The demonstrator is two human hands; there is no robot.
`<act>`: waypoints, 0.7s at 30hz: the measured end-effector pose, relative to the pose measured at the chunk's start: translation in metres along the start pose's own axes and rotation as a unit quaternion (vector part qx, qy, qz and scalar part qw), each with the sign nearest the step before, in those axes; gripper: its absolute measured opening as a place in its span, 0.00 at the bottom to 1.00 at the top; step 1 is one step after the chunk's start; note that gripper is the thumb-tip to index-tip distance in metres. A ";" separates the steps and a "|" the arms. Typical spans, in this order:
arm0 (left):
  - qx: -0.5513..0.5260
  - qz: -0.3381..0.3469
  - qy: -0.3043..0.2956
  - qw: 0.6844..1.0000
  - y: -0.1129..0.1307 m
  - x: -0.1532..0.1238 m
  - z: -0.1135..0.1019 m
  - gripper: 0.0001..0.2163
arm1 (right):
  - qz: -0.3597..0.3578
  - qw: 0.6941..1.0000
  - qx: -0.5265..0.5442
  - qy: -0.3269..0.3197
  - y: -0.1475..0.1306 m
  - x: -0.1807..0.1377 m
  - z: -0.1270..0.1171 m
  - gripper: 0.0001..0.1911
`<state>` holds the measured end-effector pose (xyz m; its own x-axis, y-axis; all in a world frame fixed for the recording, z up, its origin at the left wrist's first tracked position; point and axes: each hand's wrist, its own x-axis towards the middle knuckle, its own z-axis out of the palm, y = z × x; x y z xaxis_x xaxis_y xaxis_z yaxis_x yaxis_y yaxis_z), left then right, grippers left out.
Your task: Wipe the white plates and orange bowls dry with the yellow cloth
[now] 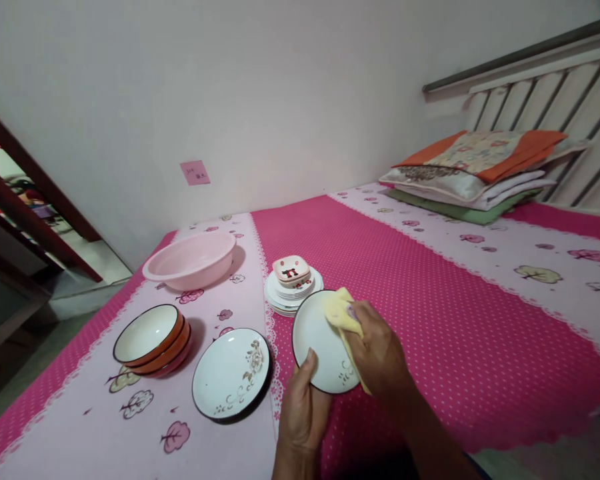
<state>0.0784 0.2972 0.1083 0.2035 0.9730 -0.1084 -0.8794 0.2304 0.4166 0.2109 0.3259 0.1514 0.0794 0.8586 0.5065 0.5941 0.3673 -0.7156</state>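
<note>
"Looking through the head view from my end, what does my left hand (305,408) have?"

"Its grip is narrowed on the lower left edge of a round, glossy white plate (314,350) with a dark rim and a faint scroll print, thumb lying on the face. I have that plate just below the centre of the frame, tilted, over the bed (460,320) with its bright pink dotted cover."

"And my right hand (380,350)?"

"Closed around a soft yellow cloth (341,309), which touches the plate's upper right part."

"What else do I see?"

"At lower left of centre, a dark-rimmed flowered plate (227,377) lies on the bed. Further left is a stack of orange-brown bowls (167,348), white inside; beyond them, a pale pink oval basin (203,272). Just behind my held plate stands a stack of white dishes (275,298), topped by a small pink-rimmed square dish (291,267). Pillows (480,163) lie piled at the upper right."
</note>
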 end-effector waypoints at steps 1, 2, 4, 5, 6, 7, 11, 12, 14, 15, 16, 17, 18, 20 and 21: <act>0.003 -0.002 -0.003 1.000 0.000 0.000 0.000 0.15 | -0.011 1.000 0.021 -0.013 -0.002 -0.001 0.003 0.13; 0.004 -0.003 -0.003 1.000 0.000 0.000 -0.001 0.15 | -0.020 0.999 0.041 -0.028 -0.005 -0.001 0.005 0.16; -0.003 -0.003 0.002 1.000 0.000 0.001 -0.002 0.16 | -0.030 0.994 0.083 -0.066 -0.010 -0.001 0.008 0.19; -0.011 -0.002 0.001 1.000 0.001 0.001 -0.002 0.17 | -0.032 0.990 0.104 -0.091 -0.012 0.000 0.007 0.19; -0.021 0.002 -0.003 1.000 0.001 0.002 -0.003 0.18 | -0.031 0.985 0.124 -0.120 -0.015 0.000 0.006 0.19; -0.032 0.004 -0.012 0.999 0.002 0.003 -0.004 0.19 | -0.031 0.978 0.139 -0.152 -0.017 0.001 0.005 0.17; -0.057 0.005 -0.020 0.998 0.004 0.005 -0.010 0.22 | -0.035 0.950 0.149 -0.271 -0.022 0.002 -0.006 0.08; -0.054 -0.001 -0.009 0.998 0.004 0.005 -0.012 0.23 | -0.034 0.942 0.140 -0.302 -0.022 0.001 -0.009 0.06; -0.048 -0.018 0.004 0.999 0.006 0.006 -0.014 0.24 | -0.031 0.927 0.105 -0.359 -0.022 -0.001 -0.017 0.06; -0.047 -0.024 0.000 0.999 0.006 0.007 -0.015 0.25 | -0.025 0.920 0.080 -0.383 -0.020 -0.002 -0.022 0.07; -0.049 -0.026 -0.013 0.998 0.007 0.008 -0.016 0.25 | -0.018 0.916 0.053 -0.398 -0.019 -0.003 -0.028 0.07; -0.052 -0.022 -0.031 0.998 0.007 0.009 -0.017 0.26 | -0.008 0.917 0.028 -0.397 -0.016 -0.004 -0.034 0.07; -0.056 -0.017 -0.050 0.997 0.008 0.010 -0.018 0.26 | 0.002 0.925 0.008 -0.380 -0.013 -0.004 -0.041 0.06; -0.059 -0.003 -0.077 0.995 0.009 0.011 -0.020 0.27 | 0.026 0.952 -0.015 -0.305 -0.007 -0.003 -0.055 0.06; -0.059 0.002 -0.082 0.995 0.009 0.012 -0.021 0.27 | 0.038 0.967 -0.022 -0.249 -0.004 -0.001 -0.061 0.08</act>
<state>0.0639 0.3107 0.0921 0.2598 0.9646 0.0464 -0.9225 0.2336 0.3073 0.2569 0.3015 0.1833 -0.2655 0.9522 0.1512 0.6354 0.2908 -0.7153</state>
